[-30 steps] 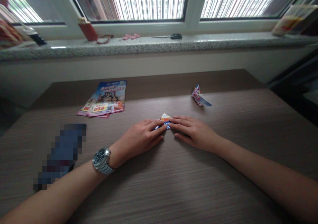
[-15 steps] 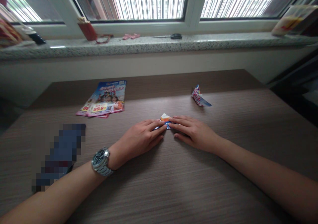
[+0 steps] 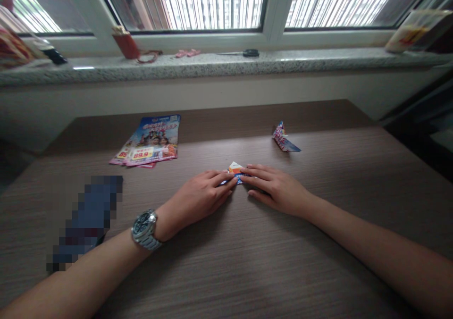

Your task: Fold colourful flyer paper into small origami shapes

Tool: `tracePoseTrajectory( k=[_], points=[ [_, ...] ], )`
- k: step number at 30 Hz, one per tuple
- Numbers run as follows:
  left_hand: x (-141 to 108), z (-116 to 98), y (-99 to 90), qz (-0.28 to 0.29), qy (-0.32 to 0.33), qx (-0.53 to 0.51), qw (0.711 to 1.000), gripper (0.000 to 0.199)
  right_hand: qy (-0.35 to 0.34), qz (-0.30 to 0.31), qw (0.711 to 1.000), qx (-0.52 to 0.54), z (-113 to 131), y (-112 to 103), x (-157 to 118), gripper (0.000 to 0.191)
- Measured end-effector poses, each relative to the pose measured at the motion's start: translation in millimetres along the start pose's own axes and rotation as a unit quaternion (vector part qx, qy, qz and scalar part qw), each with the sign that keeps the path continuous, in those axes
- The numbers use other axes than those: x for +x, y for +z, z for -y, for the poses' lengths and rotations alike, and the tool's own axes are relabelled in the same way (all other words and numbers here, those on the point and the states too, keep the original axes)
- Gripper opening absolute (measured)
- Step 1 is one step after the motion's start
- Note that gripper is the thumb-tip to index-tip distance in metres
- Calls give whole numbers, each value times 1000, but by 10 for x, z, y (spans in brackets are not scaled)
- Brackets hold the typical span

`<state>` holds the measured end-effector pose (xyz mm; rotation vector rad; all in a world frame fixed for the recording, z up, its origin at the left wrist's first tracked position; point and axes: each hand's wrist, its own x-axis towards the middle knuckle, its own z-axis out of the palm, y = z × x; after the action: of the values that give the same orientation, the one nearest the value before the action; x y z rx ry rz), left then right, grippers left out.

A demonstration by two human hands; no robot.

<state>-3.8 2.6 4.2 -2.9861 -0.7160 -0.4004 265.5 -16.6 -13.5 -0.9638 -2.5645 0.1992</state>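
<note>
A small folded paper (image 3: pixel 236 168) with white, orange and blue parts lies flat on the brown table (image 3: pixel 226 272). My left hand (image 3: pixel 200 195), with a metal watch at its wrist, rests its fingertips on the paper's left side. From the right, my right hand (image 3: pixel 278 190) lays its fingers on the other side. The fingers of both hands are stretched out and slightly apart, and they cover much of the paper. Beyond my right hand stands a folded paper shape (image 3: pixel 284 139) with a patterned, upright part.
Printed flyers (image 3: pixel 154 142) lie overlapping at the back left. A pixelated dark blue object (image 3: pixel 90 215) is beside my left forearm. On the stone windowsill (image 3: pixel 212 66) are a red container (image 3: pixel 126 44), pink items (image 3: pixel 187 53) and a dark-handled tool (image 3: pixel 251 53).
</note>
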Motion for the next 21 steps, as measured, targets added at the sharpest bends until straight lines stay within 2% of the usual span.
tracePoseTrajectory(
  k=[21],
  points=[
    [-28,-45,5,-5,-12,-27,1000,35,18,-4,1000,-1,-6,-15,-12,41]
  ],
)
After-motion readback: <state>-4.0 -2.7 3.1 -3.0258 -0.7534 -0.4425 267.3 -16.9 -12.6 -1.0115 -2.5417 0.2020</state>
